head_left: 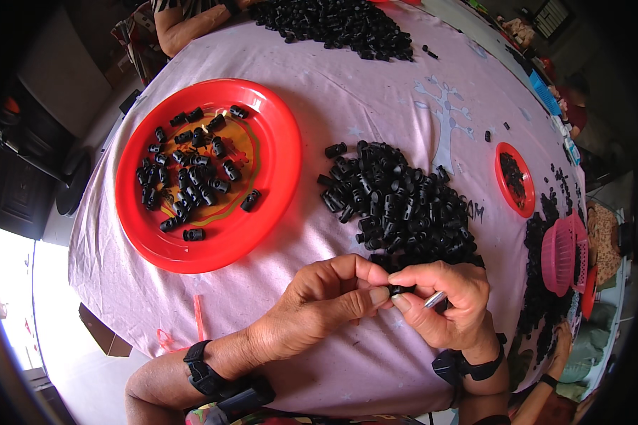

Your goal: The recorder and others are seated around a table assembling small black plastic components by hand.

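Note:
Low in the middle, my left hand [319, 308] and my right hand [452, 301] meet with fingertips pinched on one small black cord lock [402, 289]. Fingers cover much of this plastic piece. A thin silver metal rod [434, 299] also sits in my right hand, pointing out between the fingers; what kind of tool it is cannot be made out. Just beyond my hands lies a heap of black cord locks [404, 202]. To the left, a big red plate [280, 149] with a yellow-orange centre holds several more scattered cord locks.
A pink cloth [340, 92] covers the table. Another black heap [333, 25] lies at the far side, beside a person's arm [184, 28]. At the right are a small red plate [502, 191], a pink basket [561, 255], more black pieces and another person's hand [561, 347].

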`<state>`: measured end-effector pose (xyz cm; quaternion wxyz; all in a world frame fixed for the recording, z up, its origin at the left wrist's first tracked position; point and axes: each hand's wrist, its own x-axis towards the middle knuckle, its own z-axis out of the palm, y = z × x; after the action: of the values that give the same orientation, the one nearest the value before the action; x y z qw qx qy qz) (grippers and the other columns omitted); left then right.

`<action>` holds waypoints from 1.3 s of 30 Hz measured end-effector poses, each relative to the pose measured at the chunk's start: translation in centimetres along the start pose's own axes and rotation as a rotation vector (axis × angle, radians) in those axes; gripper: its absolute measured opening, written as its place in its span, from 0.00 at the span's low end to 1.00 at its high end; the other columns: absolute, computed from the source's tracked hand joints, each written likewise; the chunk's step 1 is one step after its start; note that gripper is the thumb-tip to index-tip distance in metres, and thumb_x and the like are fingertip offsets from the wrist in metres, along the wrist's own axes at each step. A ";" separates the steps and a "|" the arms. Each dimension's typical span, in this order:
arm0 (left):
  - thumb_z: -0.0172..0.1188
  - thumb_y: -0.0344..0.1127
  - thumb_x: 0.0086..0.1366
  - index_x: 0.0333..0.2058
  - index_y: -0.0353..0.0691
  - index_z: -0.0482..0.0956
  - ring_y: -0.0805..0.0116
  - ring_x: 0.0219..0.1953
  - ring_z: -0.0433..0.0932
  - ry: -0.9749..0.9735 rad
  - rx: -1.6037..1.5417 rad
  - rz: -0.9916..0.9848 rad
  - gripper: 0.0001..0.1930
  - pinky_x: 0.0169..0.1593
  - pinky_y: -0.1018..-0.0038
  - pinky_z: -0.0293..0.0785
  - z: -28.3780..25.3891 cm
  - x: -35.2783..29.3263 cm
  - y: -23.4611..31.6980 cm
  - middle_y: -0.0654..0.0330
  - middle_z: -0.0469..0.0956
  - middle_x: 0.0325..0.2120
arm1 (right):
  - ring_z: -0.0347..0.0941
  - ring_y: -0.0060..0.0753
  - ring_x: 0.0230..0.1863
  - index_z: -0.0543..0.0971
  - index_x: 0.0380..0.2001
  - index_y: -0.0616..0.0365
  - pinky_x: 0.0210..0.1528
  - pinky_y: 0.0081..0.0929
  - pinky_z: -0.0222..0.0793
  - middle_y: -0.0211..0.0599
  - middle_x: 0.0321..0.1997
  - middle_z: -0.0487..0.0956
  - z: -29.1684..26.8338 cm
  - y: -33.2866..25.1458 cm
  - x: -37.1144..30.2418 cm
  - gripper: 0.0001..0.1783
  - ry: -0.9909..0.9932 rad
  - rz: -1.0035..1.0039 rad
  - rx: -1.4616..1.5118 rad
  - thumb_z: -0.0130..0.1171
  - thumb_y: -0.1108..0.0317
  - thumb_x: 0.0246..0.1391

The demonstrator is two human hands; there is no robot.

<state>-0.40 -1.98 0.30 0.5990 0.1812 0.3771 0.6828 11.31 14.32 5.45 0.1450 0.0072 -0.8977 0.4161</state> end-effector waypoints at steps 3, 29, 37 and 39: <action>0.55 0.33 0.66 0.46 0.34 0.71 0.81 0.36 0.69 -0.008 0.020 0.002 0.13 0.44 0.82 0.67 -0.2 0.1 -0.1 0.64 0.76 0.36 | 0.79 0.25 0.25 0.78 0.37 0.62 0.24 0.18 0.74 0.38 0.29 0.81 0.2 0.3 -0.1 0.14 0.000 -0.001 0.010 0.62 0.80 0.42; 0.54 0.31 0.65 0.47 0.32 0.70 0.79 0.41 0.72 -0.014 -0.018 -0.008 0.14 0.45 0.81 0.68 -0.2 -0.1 0.0 0.63 0.76 0.38 | 0.80 0.25 0.26 0.78 0.36 0.64 0.24 0.19 0.76 0.39 0.29 0.82 0.1 0.1 0.1 0.13 -0.017 -0.008 0.007 0.61 0.80 0.43; 0.55 0.33 0.65 0.48 0.34 0.71 0.83 0.34 0.69 -0.011 0.031 -0.011 0.14 0.40 0.84 0.67 -0.2 0.0 0.0 0.64 0.76 0.36 | 0.80 0.25 0.25 0.78 0.36 0.64 0.23 0.19 0.75 0.39 0.29 0.81 0.2 0.3 0.0 0.13 0.001 0.002 0.025 0.61 0.80 0.44; 0.55 0.33 0.65 0.48 0.34 0.71 0.83 0.35 0.69 -0.009 0.025 -0.015 0.14 0.41 0.84 0.67 -0.2 0.1 -0.1 0.64 0.76 0.36 | 0.80 0.25 0.25 0.78 0.36 0.64 0.23 0.19 0.75 0.39 0.28 0.81 0.1 0.4 -0.1 0.13 0.000 0.005 0.023 0.61 0.80 0.44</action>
<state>-0.52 -1.92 0.08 0.6033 0.1890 0.3842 0.6728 11.29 14.50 5.08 0.1440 0.0066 -0.8928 0.4268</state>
